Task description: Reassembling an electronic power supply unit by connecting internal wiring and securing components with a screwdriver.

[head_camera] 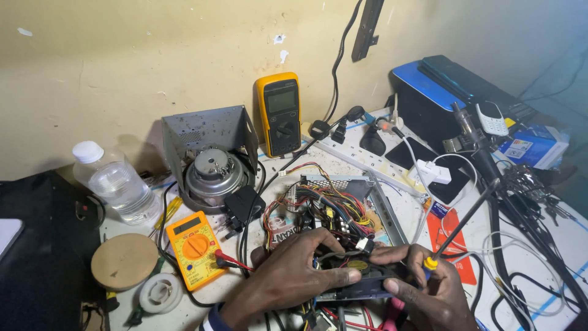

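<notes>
Down on the cluttered white workbench (404, 214) we see an open grey metal power supply case (383, 208), boxy and sharp-edged, stuffed with a tangle of red, yellow and black wires (334, 205). Just in front of it sits a black plastic fan (358, 276), which our left hand (288, 270) grips, fingers curled over its top. Our right hand (432, 291) closes around a thin screwdriver (462, 224), its shaft slanting up to the right. Left of our hands lies an orange multimeter (195, 247); farther left stands a clear plastic bottle (116, 184) holding some water.
</notes>
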